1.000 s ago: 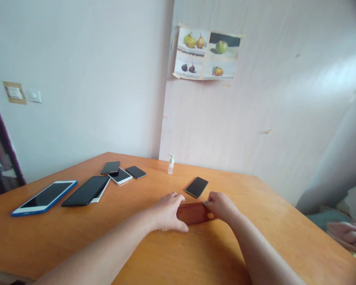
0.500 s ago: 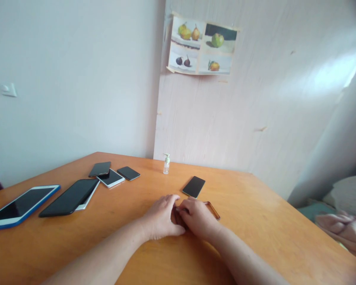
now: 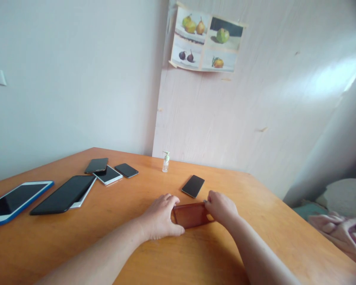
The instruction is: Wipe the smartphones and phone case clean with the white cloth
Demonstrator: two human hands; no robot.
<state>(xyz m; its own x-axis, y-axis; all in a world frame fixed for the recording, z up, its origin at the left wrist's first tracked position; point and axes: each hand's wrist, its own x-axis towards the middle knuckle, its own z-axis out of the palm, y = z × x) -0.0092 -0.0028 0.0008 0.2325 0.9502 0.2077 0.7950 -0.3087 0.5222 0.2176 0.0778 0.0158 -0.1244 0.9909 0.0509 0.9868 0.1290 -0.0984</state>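
Observation:
A see-through reddish-brown phone case [image 3: 191, 216] lies between my hands near the middle of the table. My left hand [image 3: 163, 217] grips its left end, thumb at the near edge and fingers at the far edge. At the right end, my right hand [image 3: 221, 206] has its fingers curled on the far corner, next to the camera cutout; the fingertips are partly hidden. Just beyond the case, a dark phone [image 3: 193, 186] lies screen up, apart from both hands.
On the left lie a white tablet in a blue case [image 3: 17, 202], a black tablet [image 3: 65, 194] over a white device, and several phones, including a white one [image 3: 108, 174]. A small pump bottle [image 3: 165, 163] stands at the back. Cloth [image 3: 338, 229] is beyond the right edge.
My right hand has slid rightward along the case to its right end, uncovering its middle. My left hand stays at the left end. The view has shifted slightly.

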